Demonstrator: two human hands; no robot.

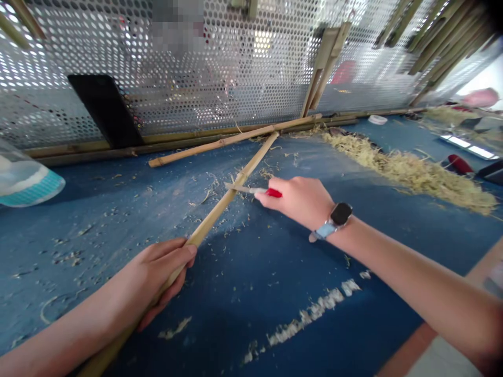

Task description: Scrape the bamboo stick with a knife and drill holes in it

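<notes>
While the left hand [161,272] is closed in a firm, narrow grip around a bamboo pole [259,158], the right hand [298,201] holds a small knife [251,189] with a red handle between the thumb and the fingers. The blade of this knife is lying against the upper part of the pole, and around that place there are many thin shavings. The pole goes diagonally over a blue surface [243,272] that is worn and scratched, and its far end is raised a little above it. The lower end passes under the left hand and goes out of the view. A second bamboo pole [236,140] lies near the far edge of the surface, just beyond the tip of the first one. On the right side there is a long heap of pale shavings [408,173]. A smartwatch [336,217] with a light blue strap is on the right wrist. Behind everything stands a perforated metal panel [220,68].
</notes>
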